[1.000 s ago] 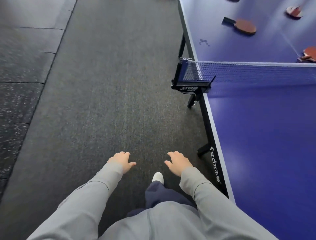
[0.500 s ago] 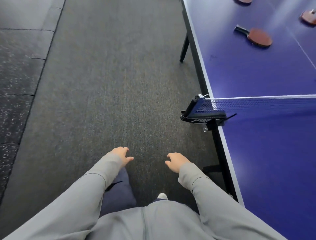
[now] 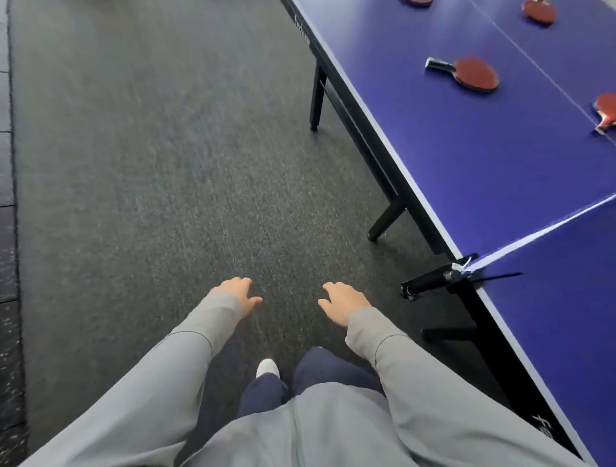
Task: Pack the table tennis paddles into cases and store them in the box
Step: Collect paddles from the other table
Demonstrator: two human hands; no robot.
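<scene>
A table tennis paddle [image 3: 468, 72] with a rounded red rubber face and a dark handle lies flat on the smooth blue bench [image 3: 500, 160], handle pointing left, well beyond the net. More red paddles lie farther out on the same half: one [image 3: 539, 11] near the top edge, one [image 3: 607, 111] cut off at the right edge beside the thin white centre line, and a sliver of another [image 3: 416, 1] at the very top. The bench has a white border, a black frame and angled black legs; a white-taped net [image 3: 540, 230] crosses it, clamped by a black post [image 3: 430, 283] at the near side. Both hands hang in the air over the floor, apart from the bench and holding nothing: the left hand [image 3: 237, 295] and the right hand [image 3: 343, 300] each have loosely curved, relaxed fingers, emerging from soft grey sleeves [image 3: 186, 360]. Below are dark blue trousers and the tip of a white shoe [image 3: 266, 367]. The floor is coarse dark grey carpet [image 3: 150, 183], edged on the left by black speckled rubber tiles [image 3: 6, 266].
</scene>
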